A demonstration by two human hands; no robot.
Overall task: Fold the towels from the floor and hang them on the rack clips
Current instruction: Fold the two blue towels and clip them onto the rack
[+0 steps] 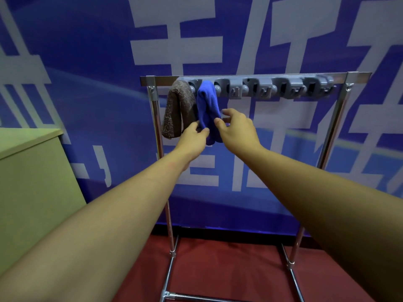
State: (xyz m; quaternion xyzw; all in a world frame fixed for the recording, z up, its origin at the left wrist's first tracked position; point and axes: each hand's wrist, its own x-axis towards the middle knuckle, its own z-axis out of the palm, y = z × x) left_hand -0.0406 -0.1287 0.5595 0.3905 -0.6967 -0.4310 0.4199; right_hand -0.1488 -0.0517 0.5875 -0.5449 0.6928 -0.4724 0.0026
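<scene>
Towels: 2 on rack clips – brown towel (fuzzy), blue towel, both folded.
Hands: left hand pinches blue towel; right hand spread, touching it.

Chrome rack stands on red floor. Grey clip strip along top bar. Brown towel hangs at left end; blue towel just beside it.
</scene>
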